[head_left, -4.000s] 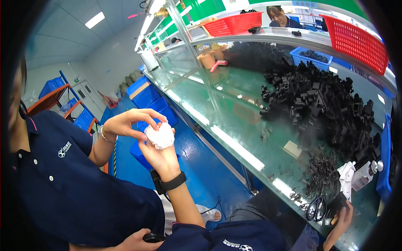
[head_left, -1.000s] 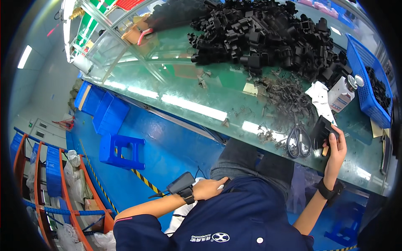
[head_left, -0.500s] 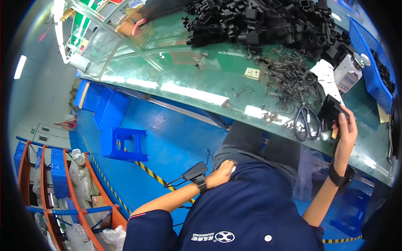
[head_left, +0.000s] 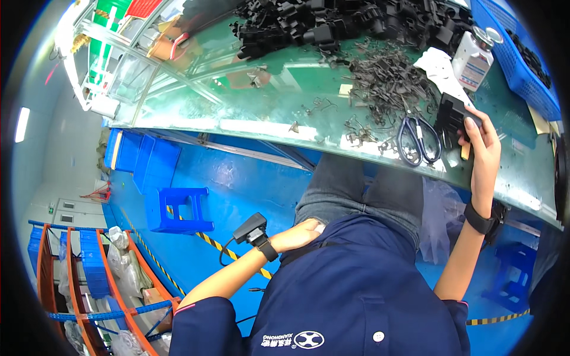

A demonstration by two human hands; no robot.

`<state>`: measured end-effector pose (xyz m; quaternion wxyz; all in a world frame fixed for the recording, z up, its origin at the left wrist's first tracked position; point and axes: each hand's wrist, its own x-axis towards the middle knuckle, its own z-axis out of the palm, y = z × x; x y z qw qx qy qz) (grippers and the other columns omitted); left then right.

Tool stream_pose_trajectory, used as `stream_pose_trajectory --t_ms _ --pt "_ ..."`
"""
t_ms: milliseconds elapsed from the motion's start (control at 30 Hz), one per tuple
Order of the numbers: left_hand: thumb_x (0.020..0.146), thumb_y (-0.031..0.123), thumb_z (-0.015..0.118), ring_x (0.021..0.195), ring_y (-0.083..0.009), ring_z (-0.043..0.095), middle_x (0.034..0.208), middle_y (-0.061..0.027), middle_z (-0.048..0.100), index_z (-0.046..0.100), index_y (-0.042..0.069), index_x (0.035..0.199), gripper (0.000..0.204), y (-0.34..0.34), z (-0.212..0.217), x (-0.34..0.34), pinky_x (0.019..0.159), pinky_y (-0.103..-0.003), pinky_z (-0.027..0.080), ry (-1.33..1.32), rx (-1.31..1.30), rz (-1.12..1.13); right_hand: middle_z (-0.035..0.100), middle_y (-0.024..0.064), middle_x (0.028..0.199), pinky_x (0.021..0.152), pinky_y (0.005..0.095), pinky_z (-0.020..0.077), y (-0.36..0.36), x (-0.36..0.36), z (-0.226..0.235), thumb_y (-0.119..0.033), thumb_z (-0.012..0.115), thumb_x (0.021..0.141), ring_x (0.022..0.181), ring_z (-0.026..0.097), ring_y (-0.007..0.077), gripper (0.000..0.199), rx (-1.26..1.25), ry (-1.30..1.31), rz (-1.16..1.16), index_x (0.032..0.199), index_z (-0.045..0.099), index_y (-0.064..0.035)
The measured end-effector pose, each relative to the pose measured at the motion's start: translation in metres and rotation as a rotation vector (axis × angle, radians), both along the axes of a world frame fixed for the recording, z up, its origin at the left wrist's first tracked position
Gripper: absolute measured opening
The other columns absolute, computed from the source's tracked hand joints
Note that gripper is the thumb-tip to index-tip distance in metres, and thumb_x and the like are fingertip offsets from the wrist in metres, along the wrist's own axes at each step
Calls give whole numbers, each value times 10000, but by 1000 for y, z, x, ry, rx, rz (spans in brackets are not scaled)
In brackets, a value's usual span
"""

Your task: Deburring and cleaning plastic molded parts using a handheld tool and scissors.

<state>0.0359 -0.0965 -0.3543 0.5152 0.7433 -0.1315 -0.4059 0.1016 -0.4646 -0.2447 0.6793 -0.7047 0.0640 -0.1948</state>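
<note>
My right hand (head_left: 485,142) is at the table's near edge, its fingers closed round a boxy black plastic part (head_left: 452,111). Under those fingers a short tan stick-like piece (head_left: 465,152) pokes out; I cannot tell whether it is gripped. Just left of the part lie scissors (head_left: 406,134) with dark blue handles. My left hand (head_left: 301,234) rests low at my waist, over the lap. Its fingers are curled, and a small white bit (head_left: 320,228) shows at the tips, too hidden to name.
A heap of black plastic parts (head_left: 332,29) covers the table's far side, with black scraps (head_left: 386,80) before it. A white cloth (head_left: 438,68), a white bottle (head_left: 473,59) and a blue basket (head_left: 515,53) stand right. A blue stool (head_left: 178,210) and an orange rack (head_left: 77,279) are left.
The view has shifted, so the table contents sit further left and higher. My right hand still holds the black part, now turned slightly more upright. My left hand stays at the waist.
</note>
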Motion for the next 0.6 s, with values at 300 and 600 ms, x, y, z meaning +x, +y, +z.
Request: stream_pose_trajectory --t_ms 300,600 --pt "842 194 474 900 -285 581 987 -226 596 563 -23 1008 288 11 -34 -22 771 -375 436 -593 516 -162 599 12 889 631 183 416 -4 3 -2 -153 606 854 748 528 51 249 45 -45 59 1071 588 -31" --pt "956 352 348 1235 -224 386 1329 -154 434 385 -14 1315 514 -18 47 -6 1013 -296 302 261 198 -72 604 14 891 615 177 416 -4 2 -4 -157 623 846 760 534 40 250 66 -118 57 1055 586 -24"
